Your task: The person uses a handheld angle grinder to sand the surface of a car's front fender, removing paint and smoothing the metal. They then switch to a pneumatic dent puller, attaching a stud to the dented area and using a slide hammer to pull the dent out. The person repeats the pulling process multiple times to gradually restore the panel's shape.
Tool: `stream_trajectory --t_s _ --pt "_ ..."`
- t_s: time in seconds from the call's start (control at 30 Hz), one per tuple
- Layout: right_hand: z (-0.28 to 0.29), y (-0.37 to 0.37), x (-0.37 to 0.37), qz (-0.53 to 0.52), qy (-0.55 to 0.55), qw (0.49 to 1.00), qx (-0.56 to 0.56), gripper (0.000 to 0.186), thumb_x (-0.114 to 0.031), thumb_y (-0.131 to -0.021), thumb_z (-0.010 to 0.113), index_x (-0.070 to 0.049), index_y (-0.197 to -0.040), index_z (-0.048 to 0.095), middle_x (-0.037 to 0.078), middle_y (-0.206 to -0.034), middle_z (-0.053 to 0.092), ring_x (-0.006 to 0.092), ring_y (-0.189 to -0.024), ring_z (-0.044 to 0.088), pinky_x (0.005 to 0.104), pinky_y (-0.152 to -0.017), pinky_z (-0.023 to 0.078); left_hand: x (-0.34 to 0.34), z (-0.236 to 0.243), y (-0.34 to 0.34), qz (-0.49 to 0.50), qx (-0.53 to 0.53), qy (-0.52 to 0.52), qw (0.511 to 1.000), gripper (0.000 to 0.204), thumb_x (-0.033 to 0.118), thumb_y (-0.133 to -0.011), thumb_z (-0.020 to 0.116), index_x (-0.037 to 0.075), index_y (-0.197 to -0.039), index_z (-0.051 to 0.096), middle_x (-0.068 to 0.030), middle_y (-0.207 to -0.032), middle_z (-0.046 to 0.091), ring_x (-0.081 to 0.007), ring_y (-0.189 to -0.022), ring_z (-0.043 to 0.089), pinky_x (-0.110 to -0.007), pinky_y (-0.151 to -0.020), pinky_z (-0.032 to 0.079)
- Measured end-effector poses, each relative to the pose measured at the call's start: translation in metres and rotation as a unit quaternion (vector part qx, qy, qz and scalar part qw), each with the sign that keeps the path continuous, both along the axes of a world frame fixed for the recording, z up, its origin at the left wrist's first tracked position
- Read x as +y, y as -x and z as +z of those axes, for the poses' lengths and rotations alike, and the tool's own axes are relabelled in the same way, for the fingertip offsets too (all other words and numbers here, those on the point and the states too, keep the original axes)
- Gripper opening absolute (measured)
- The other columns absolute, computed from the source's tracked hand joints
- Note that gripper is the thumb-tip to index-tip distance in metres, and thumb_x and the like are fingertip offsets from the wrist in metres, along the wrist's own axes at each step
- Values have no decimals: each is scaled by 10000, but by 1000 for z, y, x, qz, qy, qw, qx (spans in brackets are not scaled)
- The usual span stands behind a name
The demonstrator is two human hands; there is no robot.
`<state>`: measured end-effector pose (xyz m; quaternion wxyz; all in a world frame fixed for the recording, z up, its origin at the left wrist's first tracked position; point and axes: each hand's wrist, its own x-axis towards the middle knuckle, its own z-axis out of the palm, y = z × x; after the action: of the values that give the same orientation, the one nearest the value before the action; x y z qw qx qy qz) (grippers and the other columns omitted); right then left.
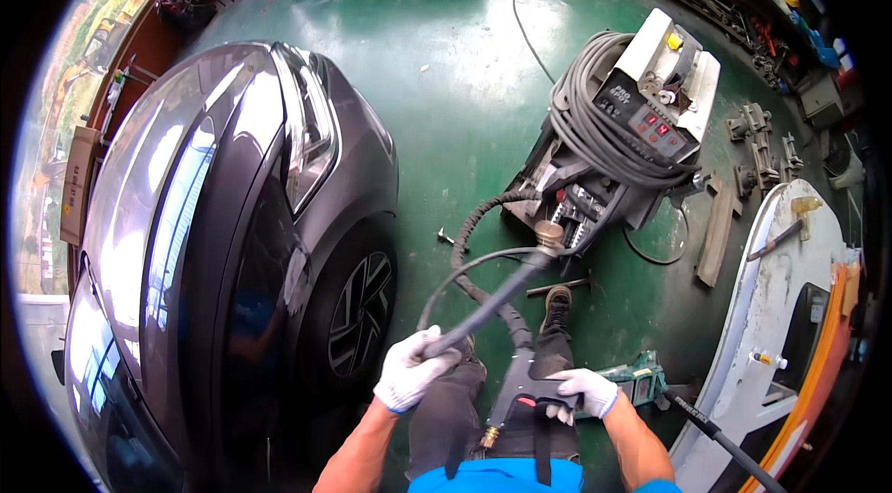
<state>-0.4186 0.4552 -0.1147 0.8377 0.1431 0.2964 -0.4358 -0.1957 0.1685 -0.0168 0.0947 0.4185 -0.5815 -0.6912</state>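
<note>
My left hand (416,368), in a white glove, is closed round a thick, straight grey cable or rod (491,305). It slants away to a copper-coloured round end (549,233) in front of the welding machine (662,117); motion blurs part of it. In my gloved right hand (589,393) is the grip of a black welding gun (517,388) with a red trigger and a brass tip that points back at me. A sleeved hose (474,284) runs from the gun to the machine.
To the left stands a dark grey car (251,177), its front wheel (358,316) close by. Coiled cable (581,112) hangs on the machine. A green floor jack (636,380) and a white door panel (771,307) are on the right. A T-shaped bar (557,288) lies near my foot.
</note>
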Motion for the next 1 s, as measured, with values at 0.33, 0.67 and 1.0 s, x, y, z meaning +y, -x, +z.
stream_trajectory --t_s 0.33,0.67,1.0 --pt "100 -73 182 -198 -1 979 -47 702 -224 -804 751 207 -1274 458 406 -1134 608 494 -957 671 611 -778 546 6 -63 -108 221 -24 -99 970 155 142 -946 671 5 -1012 640 -14 -683 573 -114 -601 561 -388 -812 570" --pt "-40 -131 53 -236 -48 961 -138 572 -176 -813 717 95 -1250 464 283 -970 655 395 -734 693 531 -651 604 37 -138 -129 254 -60 42 964 82 30 -946 654 63 -876 625 12 -764 588 -52 -613 534 -243 -683 528" --pt "-35 -112 65 -58 102 924 -363 822 -110 -807 716 -52 -1513 299 318 -1160 609 394 -906 664 525 -778 546 37 -118 -124 437 -65 97 892 128 101 -955 666 14 -1041 629 -3 -755 586 -73 -571 516 -310 -794 582"
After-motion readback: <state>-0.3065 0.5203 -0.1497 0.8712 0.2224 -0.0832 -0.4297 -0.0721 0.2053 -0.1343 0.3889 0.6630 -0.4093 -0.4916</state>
